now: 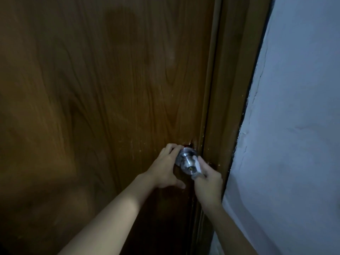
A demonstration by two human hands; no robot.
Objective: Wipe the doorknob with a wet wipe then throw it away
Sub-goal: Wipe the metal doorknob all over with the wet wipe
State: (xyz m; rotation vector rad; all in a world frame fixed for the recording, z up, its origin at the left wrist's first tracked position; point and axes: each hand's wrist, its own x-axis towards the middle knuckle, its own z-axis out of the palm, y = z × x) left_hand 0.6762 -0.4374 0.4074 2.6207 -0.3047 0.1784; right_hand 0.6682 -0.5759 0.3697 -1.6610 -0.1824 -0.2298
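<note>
Door (103,92) of brown wood grain filled most of the view, dim and shadowed toward the lower left. Frame (230,89) of matching wood ran down its right edge, and a pale wall (298,126) with cracked paint along the seam stood beyond that. Two bare forearms reached up from the bottom of the picture toward the latch side of the door. The left hand (165,168) lay against the door with its fingers curled over the upper left of the knob's base, its grip loosely closed there and its thumb pointing down along the wood. The right hand (208,181) held its grip closed on the wipe (196,165), a small white wad pressed against the right side of the knob (187,161). The knob was round, shiny metal with a keyhole in its face, set close to the door's edge, between the two hands
</note>
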